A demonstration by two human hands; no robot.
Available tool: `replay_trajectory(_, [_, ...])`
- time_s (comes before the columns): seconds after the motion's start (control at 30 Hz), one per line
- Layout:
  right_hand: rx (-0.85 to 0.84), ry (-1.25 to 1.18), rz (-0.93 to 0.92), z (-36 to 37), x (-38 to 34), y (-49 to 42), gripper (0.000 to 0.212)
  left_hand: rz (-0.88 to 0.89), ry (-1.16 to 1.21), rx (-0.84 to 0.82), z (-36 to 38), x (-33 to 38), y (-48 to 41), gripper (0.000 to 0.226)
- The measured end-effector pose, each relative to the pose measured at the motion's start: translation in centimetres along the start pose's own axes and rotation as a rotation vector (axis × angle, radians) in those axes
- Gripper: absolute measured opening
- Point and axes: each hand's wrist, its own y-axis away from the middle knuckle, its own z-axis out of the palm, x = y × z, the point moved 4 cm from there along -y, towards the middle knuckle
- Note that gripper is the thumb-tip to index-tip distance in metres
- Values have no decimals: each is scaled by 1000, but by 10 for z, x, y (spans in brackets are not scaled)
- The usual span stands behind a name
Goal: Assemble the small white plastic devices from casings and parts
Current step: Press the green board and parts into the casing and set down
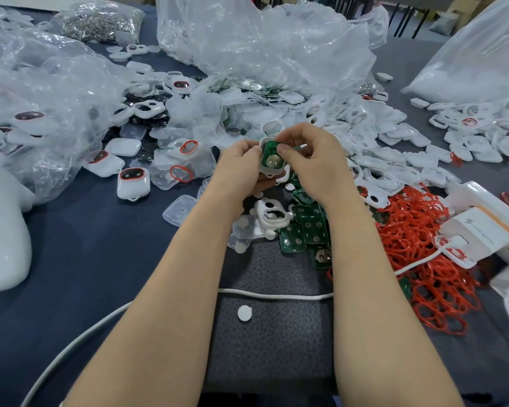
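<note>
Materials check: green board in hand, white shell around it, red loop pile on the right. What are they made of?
Green square circuit board: looks like gloss solder-masked laminate; round metal contacts show. White rounded shell: probably moulded plastic, smooth semi-gloss with uniform colour. Red-orange thin loops: likely rubber or silicone; they lie limp and tangled, material not certain.

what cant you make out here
Head view:
- Whether the green circuit board sits fully in the small white plastic casing: left hand and right hand cover its edges.
- Lettering on the white rectangular charger box: too small.
- Whitish plastic bag, top right: cut by edge.
</note>
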Motion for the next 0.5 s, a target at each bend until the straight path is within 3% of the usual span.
replay_trajectory(0.23, [56, 84, -1, 1, 3, 0, 10, 12, 25, 4, 0, -1, -1, 20])
replay_trajectory(0.37, [75, 114, -23, 2, 2, 0, 11, 52, -16, -29, -1, -2, -2, 2])
replay_trajectory(0.5, [92, 98, -27, 2, 2, 1, 18, 110, -45, -56, -2, 0, 0, 10])
